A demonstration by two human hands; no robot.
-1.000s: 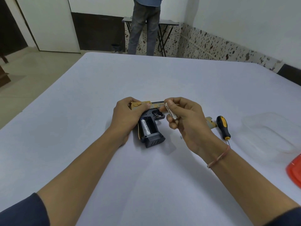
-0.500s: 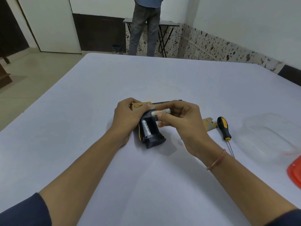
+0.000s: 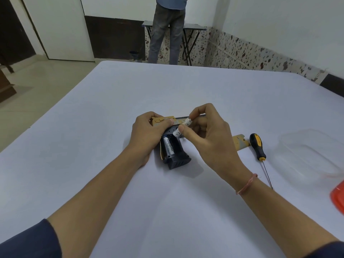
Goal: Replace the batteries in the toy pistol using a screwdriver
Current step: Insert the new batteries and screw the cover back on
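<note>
Entry: toy pistol (image 3: 174, 154), table (image 3: 167, 90) centre, clasped by left hand (image 3: 149, 133); grip bay open, seated battery (image 3: 169, 147) inside. The right hand (image 3: 206, 131) pinches second battery (image 3: 183, 127) at bay's 12 o'clock. Advised: match polarity, spring end first, press flat. At 3 o'clock, screwdriver (image 3: 257, 146).

so the toy pistol (image 3: 175, 155) lies on its side mid table (image 3: 111, 127), grip end toward the camera. left hand (image 3: 149, 133) holds it from the left, right hand (image 3: 208, 131) is just right of it, pinching a loose battery (image 3: 181, 128) over the open grip compartment. a second battery (image 3: 169, 147) sits in that compartment's left slot. going right from the pistol: cover piece (image 3: 240, 143), partly behind the right hand, screwdriver (image 3: 257, 148) just beside it, tip toward the camera, then a plastic container (image 3: 307, 155). a lid (image 3: 337, 196) pokes in at the right edge, nearer the camera. behind the table a person (image 3: 167, 30) stands at a folding table (image 3: 193, 27)
</note>
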